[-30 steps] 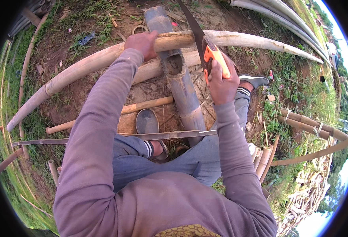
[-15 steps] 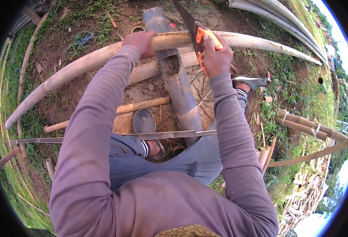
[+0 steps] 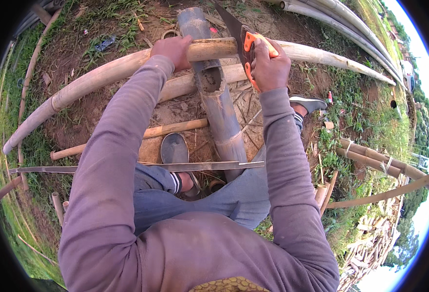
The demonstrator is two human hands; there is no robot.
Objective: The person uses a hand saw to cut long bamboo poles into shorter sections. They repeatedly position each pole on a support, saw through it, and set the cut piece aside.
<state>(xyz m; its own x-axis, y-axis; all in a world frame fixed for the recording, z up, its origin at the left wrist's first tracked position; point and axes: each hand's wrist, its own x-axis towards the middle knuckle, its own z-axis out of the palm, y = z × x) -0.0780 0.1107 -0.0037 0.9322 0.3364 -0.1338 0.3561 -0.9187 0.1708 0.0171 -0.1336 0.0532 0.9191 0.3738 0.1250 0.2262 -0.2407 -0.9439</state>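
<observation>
The left hand (image 3: pixel 173 52) curls over the pole (image 3: pixel 213 49); the right hand (image 3: pixel 272 69) grips the saw (image 3: pixel 240 41) by its handle, fingers closed. Between them, blade meets pole. Below, the pole crosses a grey tube (image 3: pixel 228 125), brown inside its cut-out.

matt metal saw blade (image 3: pixel 234 27), smooth plastic handle (image 3: pixel 249 42), smooth woody bamboo pole (image 3: pixel 215 49), matt cloth sleeves (image 3: pixel 114 141)

Pole (image 3: pixel 212 49) lies crosswise over a thick log (image 3: pixel 231 134) — left hand (image 3: pixel 173 51) on it, left of the log; saw (image 3: pixel 248 42) across it, right of the log, in right hand (image 3: pixel 272 68). Nearer, left: thin stick (image 3: pixel 178 128) — end by the log.
</observation>
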